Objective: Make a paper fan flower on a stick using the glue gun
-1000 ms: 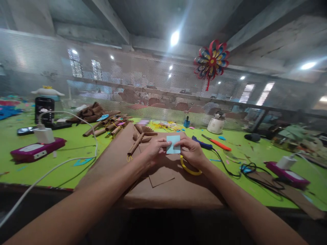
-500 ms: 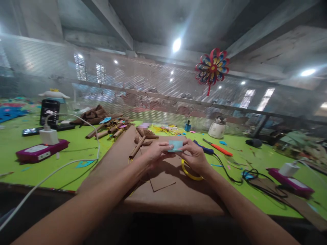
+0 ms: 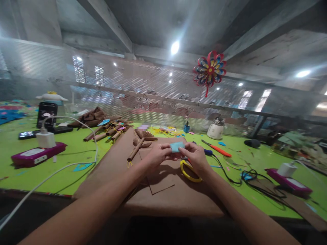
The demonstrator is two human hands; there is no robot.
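A small light-blue piece of paper [image 3: 177, 146] is held up between my two hands above the brown work mat. My left hand [image 3: 161, 155] pinches its left side, and my right hand [image 3: 194, 153] grips its right side with the thumb on its face. Below my right hand lie yellow-handled scissors [image 3: 190, 173], whose blades are mostly hidden. Left of my hands rests a rolled brown paper piece [image 3: 136, 148] with a pleated fan top and a yellow string at its lower end. A thin dark strip [image 3: 163, 190], bent at an angle, lies on the mat [image 3: 107, 170].
Several brown rolls [image 3: 112, 129] are piled back left. To the right lie an orange-handled cutter [image 3: 221, 149] and a blue-handled tool [image 3: 208, 152] with a black cord. Purple power strips [image 3: 38, 153] stand at both sides. A white cable [image 3: 61, 166] loops along the left.
The blue paper has tilted slightly in my fingers, and my right thumb now lies across its lower right part. The camera view has shifted a little.
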